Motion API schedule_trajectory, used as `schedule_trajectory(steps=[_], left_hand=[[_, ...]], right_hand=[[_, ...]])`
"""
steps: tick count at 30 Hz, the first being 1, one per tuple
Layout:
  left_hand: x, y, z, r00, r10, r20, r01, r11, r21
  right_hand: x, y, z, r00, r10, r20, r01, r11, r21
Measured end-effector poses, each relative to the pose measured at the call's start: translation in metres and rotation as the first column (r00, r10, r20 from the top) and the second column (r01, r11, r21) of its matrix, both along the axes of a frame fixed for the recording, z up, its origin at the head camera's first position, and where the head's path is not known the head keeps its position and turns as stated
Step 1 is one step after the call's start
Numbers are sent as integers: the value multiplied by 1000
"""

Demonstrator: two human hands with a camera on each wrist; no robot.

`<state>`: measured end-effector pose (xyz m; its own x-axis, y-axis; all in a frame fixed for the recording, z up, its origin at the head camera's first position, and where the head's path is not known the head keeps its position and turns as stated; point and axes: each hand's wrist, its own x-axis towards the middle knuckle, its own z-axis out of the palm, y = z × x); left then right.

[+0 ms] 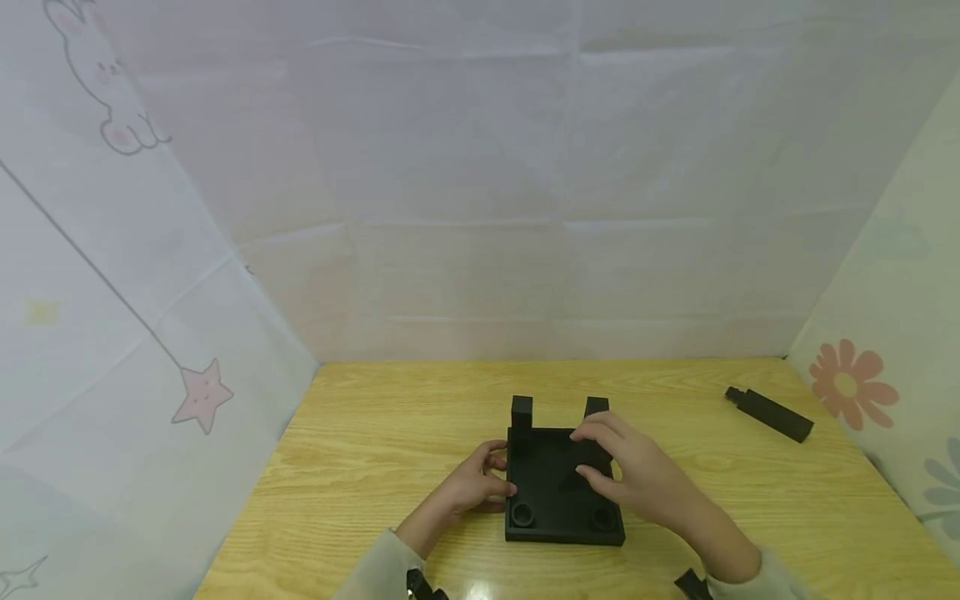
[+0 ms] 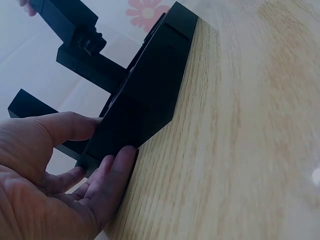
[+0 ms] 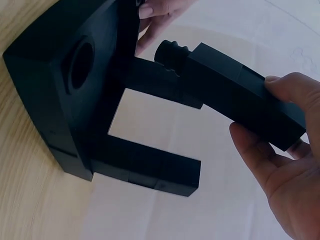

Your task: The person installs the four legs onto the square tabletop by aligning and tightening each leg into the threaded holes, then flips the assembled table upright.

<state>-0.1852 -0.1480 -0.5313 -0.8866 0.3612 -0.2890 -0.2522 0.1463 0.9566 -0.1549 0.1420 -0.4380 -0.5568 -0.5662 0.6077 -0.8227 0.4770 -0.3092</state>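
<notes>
A black square panel (image 1: 543, 471) lies on the table with its raised rim up. Two black legs, a left one (image 1: 522, 413) and a right one (image 1: 597, 406), stand upright at its far corners. Round sockets (image 1: 522, 515) show at both near corners. My left hand (image 1: 472, 482) grips the panel's left edge, thumb on the rim and fingers against the side. Above the panel's right half, my right hand (image 1: 647, 475) pinches a loose black leg (image 3: 240, 92). Its threaded end (image 3: 172, 56) points toward the panel, apart from the socket (image 3: 81, 65) in the right wrist view.
Another black leg (image 1: 770, 414) with a narrow end lies at the table's far right. The wooden table (image 1: 375, 417) is bordered by pale printed cloth (image 1: 465, 275) at the back and both sides.
</notes>
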Motion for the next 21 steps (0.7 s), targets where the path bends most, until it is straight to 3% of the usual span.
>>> schedule_trajectory(steps=[4, 9, 21], left_hand=[[0, 0, 0, 1000, 4, 6, -4, 1000, 0], [0, 1, 0, 1000, 9, 12, -9, 1000, -1], [-1, 1, 0, 1000, 10, 12, -10, 1000, 5]], right_hand=[[1, -12, -1, 998, 53, -46, -53, 999, 15], [2, -23, -2, 993, 117, -33, -116, 993, 18], [4, -45, -7, 983, 173, -57, -171, 984, 41]])
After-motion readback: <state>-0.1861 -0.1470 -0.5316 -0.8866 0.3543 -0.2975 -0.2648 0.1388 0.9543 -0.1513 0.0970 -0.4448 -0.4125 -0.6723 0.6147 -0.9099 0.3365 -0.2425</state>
